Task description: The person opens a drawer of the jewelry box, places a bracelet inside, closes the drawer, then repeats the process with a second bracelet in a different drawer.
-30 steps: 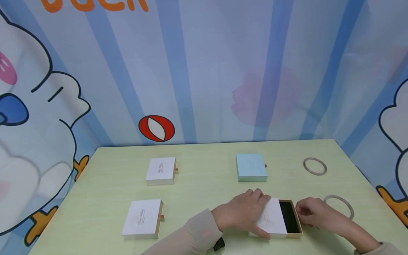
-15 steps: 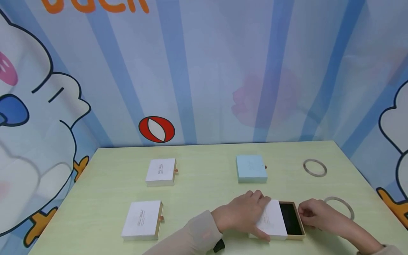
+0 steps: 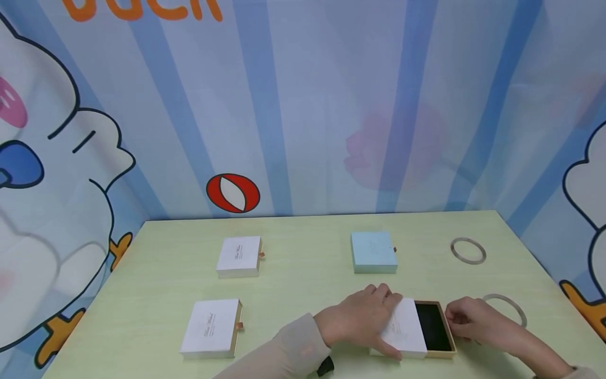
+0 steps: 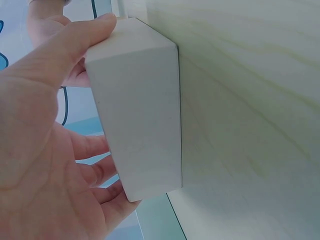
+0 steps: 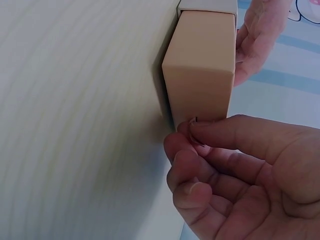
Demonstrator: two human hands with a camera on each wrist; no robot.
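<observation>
My left hand (image 3: 362,321) grips the white sleeve (image 3: 407,329) of a drawer-style gift box, thumb at the near side and fingers across to the far side. The left wrist view shows the sleeve's plain end between thumb and fingers. Out of its right side sticks a tan drawer (image 5: 200,55) with a black lining (image 3: 434,327), partly drawn out. My right hand (image 3: 483,323) pinches the small ribbon pull tab (image 5: 192,122) on the drawer's front between thumb and forefinger. Beside that hand lies a pale bangle (image 3: 513,303), partly hidden by it.
Farther back on the pale table (image 3: 303,247) are a light blue box (image 3: 374,252) and another bangle (image 3: 468,251). Two white boxes, one at the back (image 3: 239,256) and one nearer (image 3: 210,329), lie to the left with ribbon tabs facing right.
My right hand has moved slightly to the right, and the drawer has slid a little farther out of the sleeve. The left hand keeps its place on the sleeve.
</observation>
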